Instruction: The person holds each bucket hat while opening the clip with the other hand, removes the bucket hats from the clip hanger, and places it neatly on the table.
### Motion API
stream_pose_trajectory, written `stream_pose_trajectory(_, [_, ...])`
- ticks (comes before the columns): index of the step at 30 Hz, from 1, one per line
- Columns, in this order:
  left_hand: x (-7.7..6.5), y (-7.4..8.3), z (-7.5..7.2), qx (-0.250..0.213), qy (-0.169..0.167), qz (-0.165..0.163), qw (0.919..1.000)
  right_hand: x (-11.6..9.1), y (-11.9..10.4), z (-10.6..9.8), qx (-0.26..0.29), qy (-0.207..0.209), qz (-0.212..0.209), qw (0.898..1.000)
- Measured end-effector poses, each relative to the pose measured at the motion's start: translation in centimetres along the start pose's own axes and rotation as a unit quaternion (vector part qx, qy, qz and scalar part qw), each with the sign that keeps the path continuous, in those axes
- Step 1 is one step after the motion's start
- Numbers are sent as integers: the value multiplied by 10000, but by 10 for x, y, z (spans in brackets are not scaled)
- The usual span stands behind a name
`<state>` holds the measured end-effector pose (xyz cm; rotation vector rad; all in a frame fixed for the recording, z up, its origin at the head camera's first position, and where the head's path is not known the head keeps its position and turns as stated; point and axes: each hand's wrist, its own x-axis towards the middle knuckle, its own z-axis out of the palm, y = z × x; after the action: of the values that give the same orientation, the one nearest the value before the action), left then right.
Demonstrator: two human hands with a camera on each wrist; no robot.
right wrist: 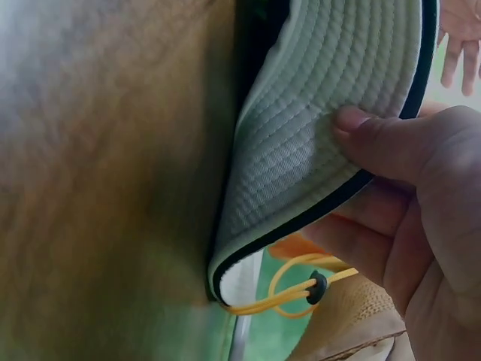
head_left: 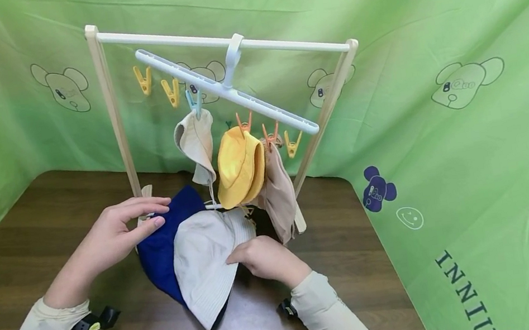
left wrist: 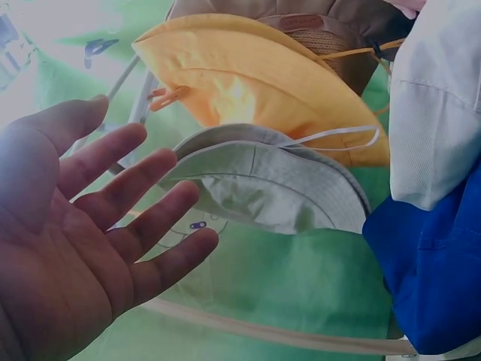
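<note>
My right hand (head_left: 269,259) pinches the stitched brim of a white bucket hat (head_left: 204,258), thumb on one face and fingers behind. In the right wrist view, dark trim edges the brim (right wrist: 301,162), with a yellow cord and black toggle (right wrist: 317,287) beside it. A blue hat (head_left: 159,264) sits against the white one on its left. Over the blue hat is my left hand (head_left: 118,230); the left wrist view shows its fingers spread and holding nothing. Beyond them a beige hat (head_left: 196,140), a yellow hat (head_left: 239,168) and a pinkish-brown hat (head_left: 279,197) hang from clips.
A wooden rack (head_left: 113,118) with a white top bar (head_left: 166,40) stands on the brown table (head_left: 362,281). From the bar hangs a light blue hanger (head_left: 229,91), tilted down to the right. Spare yellow clips (head_left: 171,93) dangle from it. Green cloth (head_left: 477,16) encloses the back and sides.
</note>
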<state>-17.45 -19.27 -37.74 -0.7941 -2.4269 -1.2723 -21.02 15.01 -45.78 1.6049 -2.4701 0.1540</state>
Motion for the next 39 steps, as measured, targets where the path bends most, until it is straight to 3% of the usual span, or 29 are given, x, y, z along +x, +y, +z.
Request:
stream_pose_trajectory(10, [0, -1, 0, 166, -132, 1, 9998, 1, -5, 2, -125, -323, 24, 9994])
stream_pose_trajectory(18, [0, 0, 1, 252, -301, 96, 9992, 3, -16, -8, 203, -1030, 483, 9933])
stream_pose_trajectory(27, [-1, -2, 1, 358, -356, 67, 9987, 4, -28, -18, 40, -1542, 863, 9843])
stream_pose_trajectory(39, [0, -4, 2, 399, -331, -75, 9986, 4, -38, -28, -103, -1100, 751, 9910])
